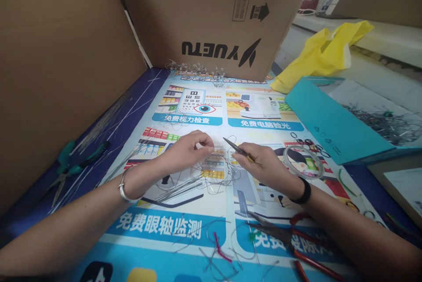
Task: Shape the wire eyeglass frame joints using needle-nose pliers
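My left hand (187,150), with a silver bangle at the wrist, has its thumb and index finger pinched together. Fine wire shows right by those fingertips, but what they hold is too thin to make out. A slim dark pointed tool (238,148) with a yellowish part is gripped in my right hand (263,163), its tip aimed at the left hand. I cannot tell if it is tweezers or pliers. Below and between both hands lies a tangle of thin wire (216,185). Several straight wires (180,190) rest under my left wrist.
Teal-handled pliers (67,165) lie at left, red-handled pliers (290,238) at front right. A clear ring (303,162) sits beside my right wrist. A teal box (329,123) holds metal pieces. Cardboard (211,13) walls the back; a yellow bag (323,53) lies right. Wire scraps (217,247) lie in front.
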